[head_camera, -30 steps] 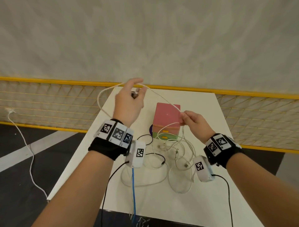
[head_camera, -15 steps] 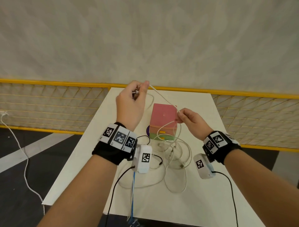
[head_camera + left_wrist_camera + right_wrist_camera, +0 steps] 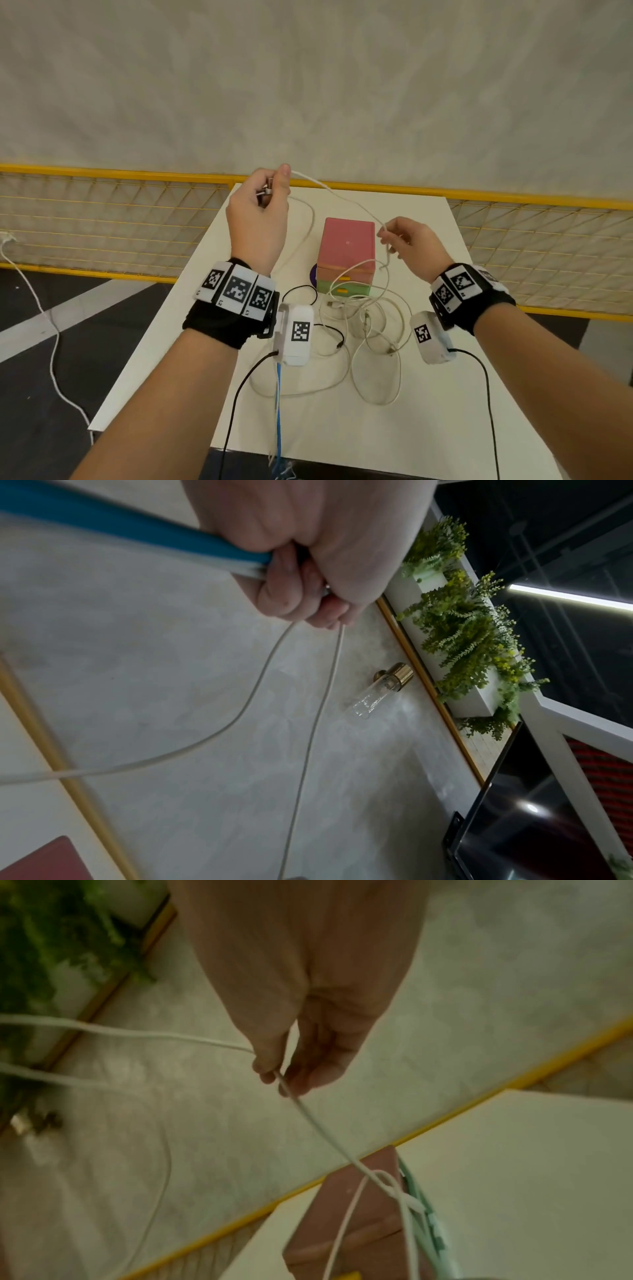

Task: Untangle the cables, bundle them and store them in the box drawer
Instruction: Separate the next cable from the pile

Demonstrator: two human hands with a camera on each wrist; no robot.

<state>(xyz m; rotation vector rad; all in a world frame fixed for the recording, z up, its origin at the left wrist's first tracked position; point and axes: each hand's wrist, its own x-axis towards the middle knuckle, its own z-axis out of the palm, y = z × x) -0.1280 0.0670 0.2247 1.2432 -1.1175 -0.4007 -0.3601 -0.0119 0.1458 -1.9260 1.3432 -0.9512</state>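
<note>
A white cable (image 3: 337, 193) runs taut through the air between my two hands. My left hand (image 3: 270, 192) is raised over the table's far left and grips the cable near its metal plug (image 3: 264, 191); in the left wrist view two strands (image 3: 301, 696) hang from the fist (image 3: 318, 599). My right hand (image 3: 388, 236), beside the box, pinches the same cable (image 3: 308, 1118) between thumb and fingertips (image 3: 270, 1069); a knot (image 3: 402, 1195) hangs just below. The pink and green drawer box (image 3: 346, 253) stands mid-table. More tangled white cables (image 3: 373, 329) and a black cable (image 3: 329, 332) lie in front of it.
The white table (image 3: 445, 428) ends at a yellow mesh fence (image 3: 102, 219). A purple disc (image 3: 313, 274) peeks out left of the box. A loose white cord (image 3: 51, 342) trails on the dark floor to the left. Wrist camera leads hang off the table's near edge.
My right hand has slid from the box's top front out to its right side, pulling the cable and lifting a knot. My left hand still holds the plug end raised.
</note>
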